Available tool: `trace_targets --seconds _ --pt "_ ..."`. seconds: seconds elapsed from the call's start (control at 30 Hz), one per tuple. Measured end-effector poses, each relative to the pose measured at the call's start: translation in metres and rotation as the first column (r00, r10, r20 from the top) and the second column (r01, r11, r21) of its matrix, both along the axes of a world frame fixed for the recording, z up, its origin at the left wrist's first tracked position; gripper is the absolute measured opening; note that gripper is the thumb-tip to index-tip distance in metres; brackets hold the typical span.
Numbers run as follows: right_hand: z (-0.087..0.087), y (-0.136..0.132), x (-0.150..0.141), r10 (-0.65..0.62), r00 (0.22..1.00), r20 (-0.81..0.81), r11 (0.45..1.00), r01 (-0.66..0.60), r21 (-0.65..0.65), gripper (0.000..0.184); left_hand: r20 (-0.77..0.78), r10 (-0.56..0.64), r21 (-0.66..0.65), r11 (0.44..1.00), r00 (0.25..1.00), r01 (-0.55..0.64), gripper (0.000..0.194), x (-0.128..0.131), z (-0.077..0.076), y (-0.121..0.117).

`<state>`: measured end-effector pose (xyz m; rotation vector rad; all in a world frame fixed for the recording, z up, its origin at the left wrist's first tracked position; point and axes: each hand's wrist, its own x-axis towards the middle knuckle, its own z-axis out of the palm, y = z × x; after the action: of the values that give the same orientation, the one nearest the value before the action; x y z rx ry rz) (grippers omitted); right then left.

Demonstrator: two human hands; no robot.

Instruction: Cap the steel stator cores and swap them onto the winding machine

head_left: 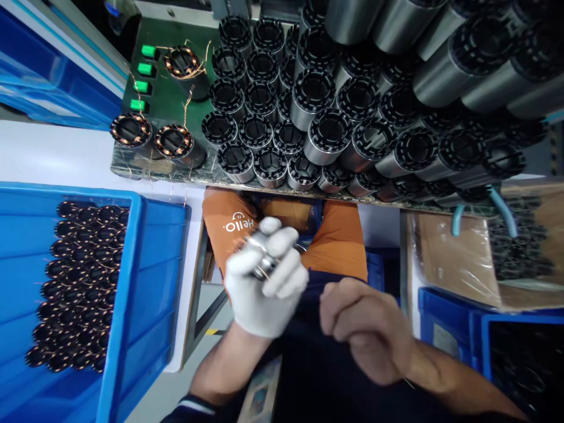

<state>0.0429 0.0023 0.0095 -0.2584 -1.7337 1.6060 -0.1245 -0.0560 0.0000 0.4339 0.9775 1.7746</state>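
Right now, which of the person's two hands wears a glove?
The left hand: it wears a white glove and grips a metal stator. The right hand is bare and closed.

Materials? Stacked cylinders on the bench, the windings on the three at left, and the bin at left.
Stacked cylinders: likely brushed metal shells, dull grey sheen, with matte black, probably plastic, slotted inserts. Windings: look like copper wire, orange-brown gloss, loose strands. Bin: blue moulded plastic, smooth.

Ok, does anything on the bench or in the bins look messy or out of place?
Mostly tidy. The odd bit is loose copper wire ends sticking out from the three wound cores on the green mat. The empty metal cores stand in neat rows, and the blue bin holds its parts in order.
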Motion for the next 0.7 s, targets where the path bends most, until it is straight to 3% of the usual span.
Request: trace_targets --seconds 0.07,0.13,0.23,0.27,0.3,0.37,0.43,0.47,0.5,0.57,0.63,0.7 --pt "-0.002 0.003 0.016 -0.044 0.987 0.158 0.989 0.065 -0.131 0.024 -0.39 0.071 -0.001 0.997 0.918 -0.077 0.036 -0.019 -0.007 0.001" --pt "-0.001 0.009 0.023 0.028 0.944 0.329 0.97 0.054 -0.238 0.031 -0.67 0.071 0.04 0.997 0.739 -0.059 0.038 -0.036 -0.013 0.0" --pt "-0.001 0.017 0.015 0.164 0.892 0.421 0.93 0.003 -0.368 0.036 -0.852 -0.124 -0.02 0.978 0.509 0.206 0.055 -0.046 -0.016 -0.006" --pt "-0.004 0.018 0.01 0.176 0.905 0.388 0.914 -0.004 -0.405 0.04 -0.871 -0.166 -0.045 0.964 0.462 0.261 0.06 -0.045 -0.015 -0.009" --pt "-0.007 0.018 0.006 0.186 0.922 0.339 0.896 -0.018 -0.443 0.045 -0.859 -0.2 -0.068 0.957 0.471 0.281 0.064 -0.043 -0.015 -0.012" --pt "-0.014 0.014 0.0 0.198 0.954 0.227 0.858 -0.057 -0.51 0.05 -0.722 -0.263 -0.108 0.956 0.639 0.272 0.065 -0.035 -0.013 -0.019" --pt "-0.019 0.009 0.0 0.211 0.966 0.151 0.828 -0.094 -0.552 0.048 -0.422 -0.338 -0.131 0.941 0.842 0.312 0.062 -0.025 -0.012 -0.023" --pt "-0.019 0.007 0.001 0.218 0.964 0.155 0.836 -0.102 -0.54 0.048 -0.222 -0.367 -0.119 0.93 0.903 0.349 0.063 -0.02 -0.011 -0.024" --pt "-0.018 0.006 0.003 0.218 0.958 0.184 0.862 -0.101 -0.496 0.047 -0.024 -0.381 -0.096 0.921 0.924 0.377 0.069 -0.014 -0.01 -0.024" --pt "-0.011 0.007 0.007 0.181 0.944 0.277 0.942 -0.086 -0.324 0.043 0.282 -0.343 -0.034 0.93 0.896 0.367 0.071 -0.004 -0.007 -0.021" --pt "0.0 0.012 0.009 0.081 0.934 0.349 0.995 -0.056 -0.082 0.038 0.415 -0.275 -0.003 0.953 0.867 0.303 0.053 0.003 -0.004 -0.015" --pt "0.011 0.018 0.008 -0.017 0.953 0.302 0.997 -0.006 0.073 0.033 0.411 -0.2 -0.022 0.973 0.89 0.229 0.041 0.007 -0.004 -0.011"
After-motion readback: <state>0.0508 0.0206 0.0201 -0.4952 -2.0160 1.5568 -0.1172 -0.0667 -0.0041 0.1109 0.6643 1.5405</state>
